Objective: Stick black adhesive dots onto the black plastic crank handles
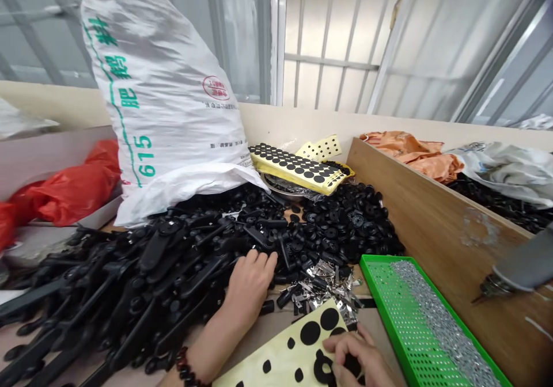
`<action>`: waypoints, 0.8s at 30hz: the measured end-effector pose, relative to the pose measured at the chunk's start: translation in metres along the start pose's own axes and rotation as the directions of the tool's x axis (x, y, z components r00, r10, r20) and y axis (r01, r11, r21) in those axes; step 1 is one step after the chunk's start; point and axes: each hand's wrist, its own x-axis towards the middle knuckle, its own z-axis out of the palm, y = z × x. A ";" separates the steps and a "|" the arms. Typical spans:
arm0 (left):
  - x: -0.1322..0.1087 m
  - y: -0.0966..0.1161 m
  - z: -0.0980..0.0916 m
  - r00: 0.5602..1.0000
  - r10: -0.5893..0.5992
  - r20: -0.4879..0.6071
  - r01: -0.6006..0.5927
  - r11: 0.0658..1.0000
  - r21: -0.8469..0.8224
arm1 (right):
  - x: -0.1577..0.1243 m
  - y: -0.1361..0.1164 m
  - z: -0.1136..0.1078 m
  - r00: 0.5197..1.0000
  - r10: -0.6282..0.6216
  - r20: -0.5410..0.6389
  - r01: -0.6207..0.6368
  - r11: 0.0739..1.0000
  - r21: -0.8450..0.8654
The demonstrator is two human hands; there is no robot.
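My left hand (253,280), with a dark beaded bracelet at the wrist, reaches into a heap of long black plastic parts (168,272). Its fingers curl down among them, and their tips are hidden. At the lower right, my right hand (363,355) is closed, thumb and fingers pinched at a small black ring-shaped part (323,367); another dark piece under the fingers is partly covered. This hand is over a pale yellow sheet (276,349) of round black stickers. Some larger dots remain at its upper end, and smaller black shapes mark the rest.
Small metal clips (332,283) lie beyond the sheet, near a mound of round black caps (345,220). A green tray (371,272) of small metal pieces stands right, beside a wooden divider (389,203) and a grey power tool (522,263). A white sack (173,87) rises behind.
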 end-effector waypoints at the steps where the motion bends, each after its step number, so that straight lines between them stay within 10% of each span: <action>1: 0.000 -0.004 -0.004 1.000 0.000 -0.009 0.000 1.000 -0.027 | 0.000 0.000 0.000 0.999 0.021 -0.027 -0.019 0.998 0.053; 6: -0.023 -0.017 -0.019 0.998 -0.044 -0.036 0.038 0.988 -0.153 | -0.002 0.000 -0.005 0.991 0.081 -0.109 -0.034 0.925 0.378; 12: -0.045 0.003 -0.001 0.954 -0.055 0.294 0.119 0.972 -0.204 | 0.004 -0.015 -0.001 0.992 0.106 -0.069 -0.028 0.719 0.694; 18: -0.040 0.005 -0.004 0.931 -0.072 0.357 0.216 0.898 -0.383 | 0.007 -0.023 0.006 0.998 0.067 0.007 -0.047 0.615 0.788; 24: -0.048 0.031 -0.028 0.795 -0.008 0.607 0.586 0.270 -0.764 | 0.007 -0.031 0.005 0.998 0.070 0.002 -0.040 0.548 0.835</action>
